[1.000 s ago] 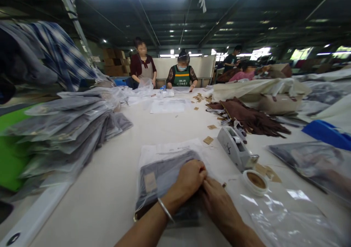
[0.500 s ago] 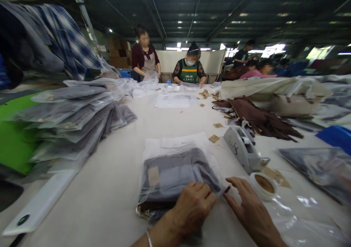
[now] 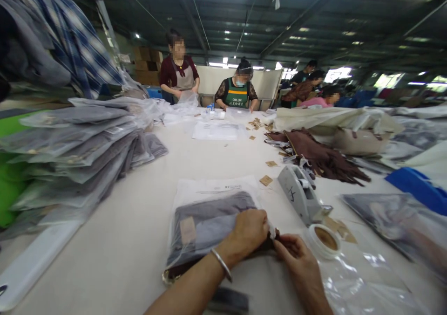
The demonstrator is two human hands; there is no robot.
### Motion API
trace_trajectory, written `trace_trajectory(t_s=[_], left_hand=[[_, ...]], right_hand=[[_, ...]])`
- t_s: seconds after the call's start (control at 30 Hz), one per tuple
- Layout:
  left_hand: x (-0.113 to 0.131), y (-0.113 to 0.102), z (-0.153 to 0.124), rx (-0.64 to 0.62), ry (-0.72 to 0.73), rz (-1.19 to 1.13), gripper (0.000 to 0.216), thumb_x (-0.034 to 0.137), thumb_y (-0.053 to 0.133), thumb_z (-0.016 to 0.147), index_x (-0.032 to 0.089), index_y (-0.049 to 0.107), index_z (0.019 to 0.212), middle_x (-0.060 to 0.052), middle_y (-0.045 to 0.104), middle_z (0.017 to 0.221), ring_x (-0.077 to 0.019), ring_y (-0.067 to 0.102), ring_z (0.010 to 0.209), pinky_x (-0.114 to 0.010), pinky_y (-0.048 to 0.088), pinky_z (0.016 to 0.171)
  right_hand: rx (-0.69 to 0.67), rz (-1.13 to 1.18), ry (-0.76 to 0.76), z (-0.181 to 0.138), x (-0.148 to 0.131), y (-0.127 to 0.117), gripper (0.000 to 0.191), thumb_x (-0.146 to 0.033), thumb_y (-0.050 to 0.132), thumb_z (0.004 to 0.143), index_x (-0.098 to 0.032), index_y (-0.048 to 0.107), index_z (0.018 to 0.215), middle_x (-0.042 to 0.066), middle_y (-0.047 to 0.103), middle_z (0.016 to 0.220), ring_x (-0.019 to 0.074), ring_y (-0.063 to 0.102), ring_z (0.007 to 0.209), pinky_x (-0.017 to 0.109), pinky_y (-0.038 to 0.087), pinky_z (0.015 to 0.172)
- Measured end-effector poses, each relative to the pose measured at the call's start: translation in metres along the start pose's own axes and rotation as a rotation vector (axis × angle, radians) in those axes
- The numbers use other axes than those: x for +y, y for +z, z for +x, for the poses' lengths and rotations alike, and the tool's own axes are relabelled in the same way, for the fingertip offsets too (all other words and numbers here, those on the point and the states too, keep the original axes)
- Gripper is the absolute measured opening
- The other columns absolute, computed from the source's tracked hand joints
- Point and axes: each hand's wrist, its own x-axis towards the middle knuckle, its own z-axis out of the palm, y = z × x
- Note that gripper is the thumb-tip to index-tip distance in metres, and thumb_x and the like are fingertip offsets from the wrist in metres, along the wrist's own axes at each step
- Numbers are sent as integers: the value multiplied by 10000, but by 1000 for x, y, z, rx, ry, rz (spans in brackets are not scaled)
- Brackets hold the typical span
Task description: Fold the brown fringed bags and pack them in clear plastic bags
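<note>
Stacking high at the left of the frame is a pile of bagged grey garments (image 3: 80, 152) on a long white table (image 3: 209, 161). Low in the centre lies a clear plastic bag with a folded grey garment (image 3: 209, 222), its long axis running from the near edge up the frame toward the far end of the table, its printed flap pointing away. The left hand (image 3: 249, 231) rests palm down on the bag's lower right corner, fingers curled over it. Just right, the right hand (image 3: 296, 259) pinches a small dark piece at that same corner. Further right stand a grey tape dispenser (image 3: 300, 194) and a tape roll (image 3: 324, 236).
</note>
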Motion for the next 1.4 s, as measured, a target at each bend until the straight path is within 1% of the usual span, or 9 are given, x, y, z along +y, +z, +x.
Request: trace_trajectory(t_s=[0.1,0.3,0.4,0.6,0.77,0.87,1.03,1.27,1.4], left_hand=[[-2,-3,11,-33,-88,-51,232,195,488,867,192,682,994,-94,738,977,-243,699,908,-324,537,736],[11,-9,13,-73,-67,-105,210,212,567,784,228,683,958,-56,744,937,-233,698,879,-317,543,726],[18,-11,-2,-39,25,-96,198,203,538,823,212,656,982,-61,729,965,-232,693,879,-325,545,732],[26,-3,-37,-24,273,-49,200,205,462,948,186,590,1100,-64,689,1038,-217,669,900,-309,534,704],[-8,-16,-93,11,478,77,369,360,611,930,136,518,1208,-101,644,1142,-251,614,1049,-366,491,894],[-38,-29,-142,-7,381,28,727,473,747,818,184,386,1379,-109,559,1344,-266,445,1319,-428,291,1140],[-70,-23,-178,-25,274,26,896,468,785,781,254,254,1470,-76,464,1473,-260,329,1407,-472,155,1195],[-67,-13,-128,92,-85,225,101,203,586,924,196,553,1019,-38,642,997,-238,600,944,-372,479,834],[-64,-4,-113,109,-121,221,34,170,534,945,196,550,958,-24,653,896,-218,622,830,-334,497,731]], right_hand=[[63,-115,-127,-9,13,-4,377,-545,727,745,-199,678,884,48,755,820,235,728,758,282,607,654],[-133,-393,-607,-14,11,-15,202,-358,611,888,-269,729,1025,28,735,1044,190,713,930,271,575,876],[-97,-373,-556,-14,6,-13,194,-370,602,888,-260,725,991,34,729,1007,189,709,900,264,582,825],[-5,-303,-148,-4,-4,-8,307,-519,646,721,-233,622,829,14,721,753,216,705,650,277,586,595],[-172,-514,-323,5,7,-20,256,-483,589,734,-255,668,816,4,728,749,192,703,643,245,569,601],[-281,-540,-482,5,13,-27,214,-439,582,784,-258,666,859,19,735,841,183,708,711,229,568,636],[-438,-576,-593,3,-1,-26,122,-352,565,833,-258,642,821,26,706,867,179,687,790,233,558,701],[-495,-582,-590,-18,-15,-14,199,-351,550,840,-253,521,670,-14,589,665,148,578,600,217,486,568],[-319,-592,-450,-30,-10,-12,204,-417,552,836,-258,534,710,-40,558,623,141,543,563,214,451,550]])
